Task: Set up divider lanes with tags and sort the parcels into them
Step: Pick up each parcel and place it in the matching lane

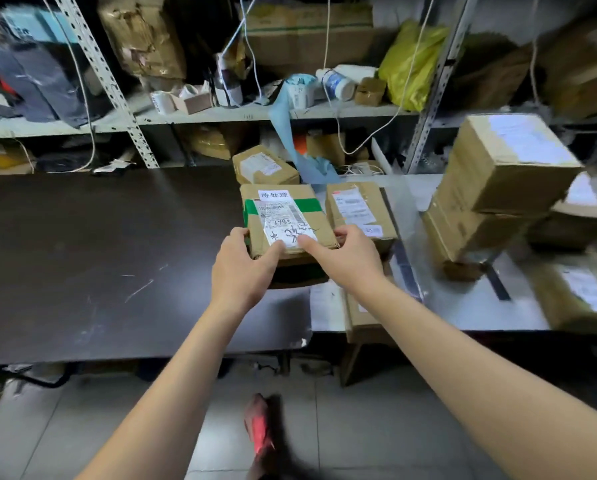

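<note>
Both hands are working one box here. The left hand (242, 261) is gripping the near left corner of the green-taped parcel (283, 216), thumb lying over the top. The right hand (343, 258) is gripping the near right corner, one finger pressing on the white shipping label (285, 227). The parcel is sitting between the two hands, just ahead of the knuckles, over the right end of the dark table (99, 254). Whether it is resting on the dark shape beneath it or hanging clear of it, I cannot tell. A small white tag (274, 195) with printed characters is showing at the parcel's far end, beyond both hands.

Just right of the right hand a second parcel (356, 209) is lying flat. A smaller one (264, 166) is sitting beyond the fingertips, and a tall stack of boxes (498, 174) is leaning well off to the right.

This is looking like the sorting step, one parcel at a time — yet no divider is showing on the tabletop left of the left hand, so the lanes are probably not set up yet. The next move is calling for a read of that label and a choice of place. Then comes a level two-handed carry leftward, keeping clear of the neighbouring parcel, before both hands let go.
</note>
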A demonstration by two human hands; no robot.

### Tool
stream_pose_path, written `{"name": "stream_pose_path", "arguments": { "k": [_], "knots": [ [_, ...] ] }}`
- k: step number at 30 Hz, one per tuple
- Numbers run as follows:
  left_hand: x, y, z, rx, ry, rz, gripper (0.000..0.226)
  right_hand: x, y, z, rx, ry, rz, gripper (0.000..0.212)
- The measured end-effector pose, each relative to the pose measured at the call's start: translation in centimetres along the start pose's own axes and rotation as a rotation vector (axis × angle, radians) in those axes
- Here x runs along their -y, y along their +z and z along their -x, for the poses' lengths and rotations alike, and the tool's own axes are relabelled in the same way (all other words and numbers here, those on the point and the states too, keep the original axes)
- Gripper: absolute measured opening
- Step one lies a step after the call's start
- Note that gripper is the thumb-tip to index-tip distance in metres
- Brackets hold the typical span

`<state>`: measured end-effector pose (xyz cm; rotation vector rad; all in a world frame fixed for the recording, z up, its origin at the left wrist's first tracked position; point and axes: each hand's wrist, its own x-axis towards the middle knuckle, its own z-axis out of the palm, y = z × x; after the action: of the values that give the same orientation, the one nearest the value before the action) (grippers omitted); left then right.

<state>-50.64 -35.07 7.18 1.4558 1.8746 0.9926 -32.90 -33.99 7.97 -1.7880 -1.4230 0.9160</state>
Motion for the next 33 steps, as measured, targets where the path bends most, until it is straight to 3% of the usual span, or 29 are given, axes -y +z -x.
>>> {"name": "stream_pose_path", "arguments": {
  "k": [8,12,16,27,30,33],
  "knots": [
    [-2.4,8.0,8.1,0.191,0.034,-0.005,0.036,-8.3,-7.8,5.9,-0.103,0.07,0.071,0.073],
    [-3.1,10.8,9.6,0.285,0.068,0.069,0.017,-10.7,-9.6,6.6,-0.135,0.099,0.099,0.06],
    [-2.1,13.0,10.1,0.361,0.067,0.119,0.039,-12.7,-9.6,6.4,-0.124,0.143,0.134,0.061],
    [1.5,14.7,8.3,0.395,0.089,0.116,0.049,-15.8,-6.6,4.2,-0.039,0.172,0.055,0.063],
    [1.4,14.6,7.3,0.411,0.051,0.076,0.051,-15.1,-6.4,3.2,-0.071,0.145,0.159,0.059],
    [1.2,13.5,5.3,0.363,-0.003,-0.034,0.052,-12.7,-5.7,1.4,-0.173,0.026,0.417,0.059]
  ]
}}
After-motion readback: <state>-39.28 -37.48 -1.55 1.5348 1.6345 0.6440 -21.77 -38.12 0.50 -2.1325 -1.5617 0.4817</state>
